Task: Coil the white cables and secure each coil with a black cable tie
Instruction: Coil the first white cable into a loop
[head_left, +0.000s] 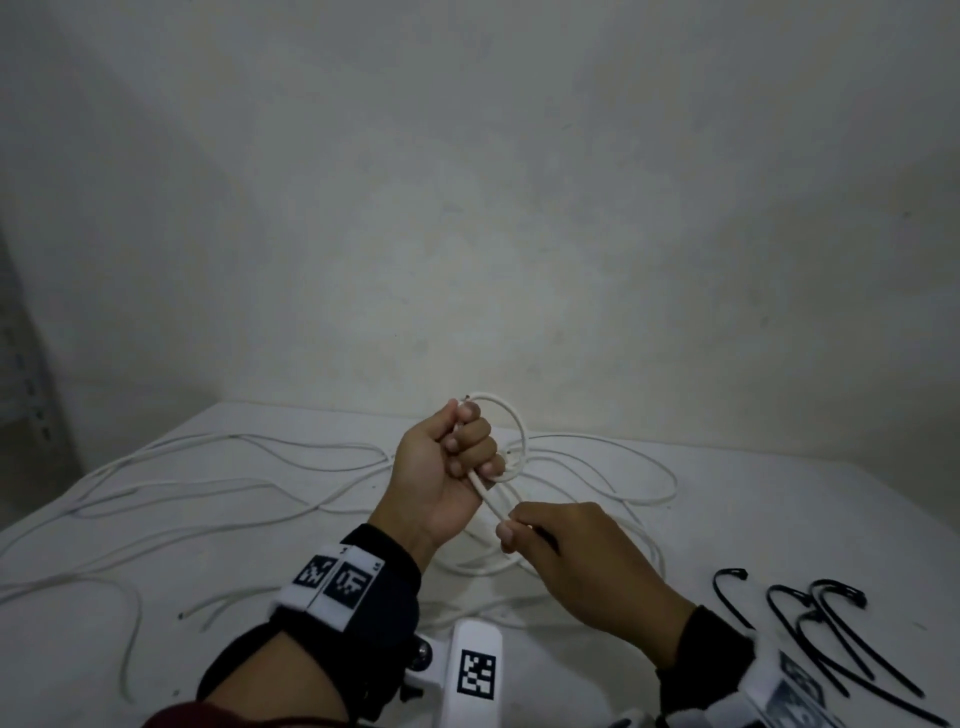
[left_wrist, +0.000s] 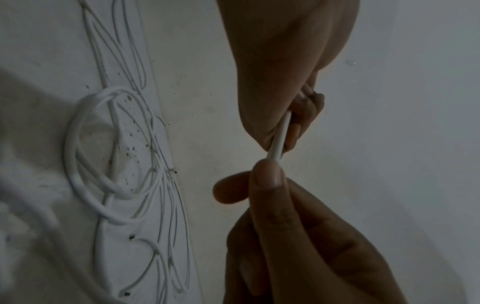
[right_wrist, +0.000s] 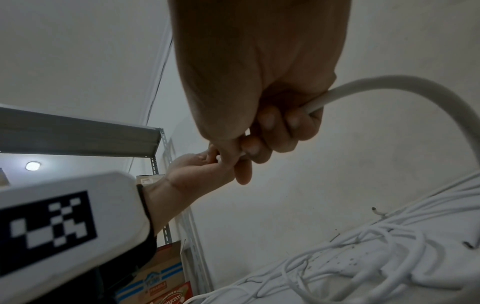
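A: Head view: left hand (head_left: 447, 473) fisted round a small loop of thin white round cable (head_left: 506, 415) above the white table (head_left: 779, 493); right hand (head_left: 576, 561) fingers pinching the strand running out.

B: Loosen that fist and the loop likely springs open. Black plastic cable ties (head_left: 826, 629) lie at four o'clock, untouched; loose cables (head_left: 234, 467) at nine could snag.

Head view: from above my forearms, facing forward and down across the table (head_left: 156, 545) toward the wall at 12 o'clock. Wrist views: close behind each hand, looking along the fingers. All three share the white cable (head_left: 488, 496) (left_wrist: 279, 135) (right_wrist: 405, 86).
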